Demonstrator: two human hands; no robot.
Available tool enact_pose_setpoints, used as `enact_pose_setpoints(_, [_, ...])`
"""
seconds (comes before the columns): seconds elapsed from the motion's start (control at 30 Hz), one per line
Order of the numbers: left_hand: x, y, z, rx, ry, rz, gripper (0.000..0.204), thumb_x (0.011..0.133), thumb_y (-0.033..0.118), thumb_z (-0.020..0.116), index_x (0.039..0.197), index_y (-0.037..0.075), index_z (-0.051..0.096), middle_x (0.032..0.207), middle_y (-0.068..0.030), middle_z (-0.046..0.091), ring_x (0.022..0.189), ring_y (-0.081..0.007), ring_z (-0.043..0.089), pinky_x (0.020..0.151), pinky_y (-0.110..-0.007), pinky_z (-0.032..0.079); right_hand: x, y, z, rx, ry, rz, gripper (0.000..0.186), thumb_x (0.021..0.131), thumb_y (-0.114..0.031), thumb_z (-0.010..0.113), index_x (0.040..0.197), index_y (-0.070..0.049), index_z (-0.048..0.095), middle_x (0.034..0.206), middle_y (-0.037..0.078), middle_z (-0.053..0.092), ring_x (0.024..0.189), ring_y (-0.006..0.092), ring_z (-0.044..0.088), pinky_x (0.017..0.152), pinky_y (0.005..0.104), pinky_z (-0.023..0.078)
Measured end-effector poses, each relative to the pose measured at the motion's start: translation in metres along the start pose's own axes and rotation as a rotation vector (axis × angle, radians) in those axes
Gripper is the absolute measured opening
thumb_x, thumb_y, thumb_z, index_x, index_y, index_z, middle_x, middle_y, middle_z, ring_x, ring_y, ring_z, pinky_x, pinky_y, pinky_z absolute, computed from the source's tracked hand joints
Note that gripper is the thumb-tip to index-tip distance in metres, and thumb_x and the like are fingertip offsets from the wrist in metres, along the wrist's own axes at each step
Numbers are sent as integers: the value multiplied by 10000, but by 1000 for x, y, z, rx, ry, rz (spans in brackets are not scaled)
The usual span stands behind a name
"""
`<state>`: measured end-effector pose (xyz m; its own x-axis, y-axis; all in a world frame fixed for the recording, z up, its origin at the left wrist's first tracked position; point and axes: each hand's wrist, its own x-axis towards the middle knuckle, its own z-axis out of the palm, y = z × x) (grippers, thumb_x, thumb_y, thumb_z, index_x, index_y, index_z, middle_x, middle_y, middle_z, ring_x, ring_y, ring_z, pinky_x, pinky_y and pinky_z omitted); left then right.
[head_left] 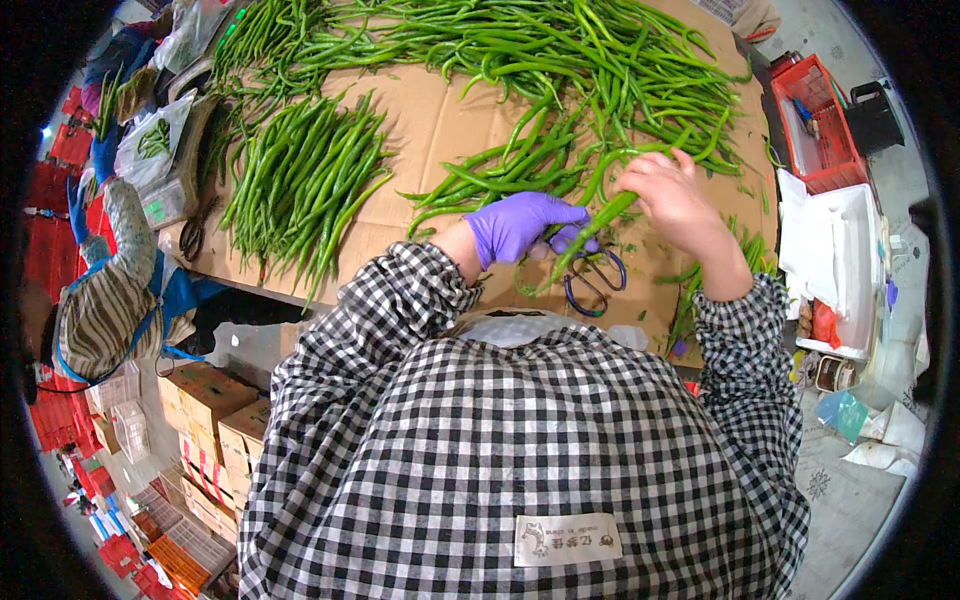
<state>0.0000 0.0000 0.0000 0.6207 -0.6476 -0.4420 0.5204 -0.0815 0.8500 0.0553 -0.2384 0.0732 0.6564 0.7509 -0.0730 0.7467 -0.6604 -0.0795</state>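
Note:
My left hand point(522, 226), in a purple glove, is closed around long green chili peppers point(612, 210) above the near part of the table. Bare, my right hand point(675, 200) pinches the upper part of the same peppers, with one finger raised. Scissors point(569, 291) with dark, looped handles lie just below my hands, their blades hidden. A loose group of chili peppers point(490, 180) lies beyond my left hand. To the left is a neatly lined-up pile of chili peppers point(300, 185), and a large heap point(620, 50) covers the far side.
Cardboard point(410, 110) covers the table. Another pair of scissors point(192, 238) lies at its left edge. A co-worker point(110, 300) with blue gloves stands at the left. Right of the table are a red crate point(830, 178) and a white foam box point(850, 345). Cardboard boxes point(205, 400) stand lower left.

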Motion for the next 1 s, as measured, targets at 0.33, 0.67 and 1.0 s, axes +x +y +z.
enact_pose_setpoints(0.33, [-2,-26,2,-983,-107,181,285,973,169,556,1145,-58,567,1149,-223,631,1193,-430,562,917,-523,565,19,-19,3,50,470,-120,381,801,-23,542,1117,-159,704,1242,102,576,1033,296,558,884,402,448])
enact_pose_setpoints(0.67, [-2,-13,7,-938,-142,312,345,1007,190,485,1251,-52,523,1158,-215,649,1003,-315,684,769,-305,610,34,-48,14,43,469,-178,455,779,-13,550,1218,-88,641,1266,150,547,1121,343,536,953,423,458])
enact_pose_setpoints(1.0, [8,-25,9,-567,104,336,279,988,261,563,1179,61,602,1009,-55,661,837,-165,648,639,-297,531,30,-68,19,-121,354,-116,405,858,-137,540,1255,-92,608,1277,104,549,1159,287,525,977,406,439])
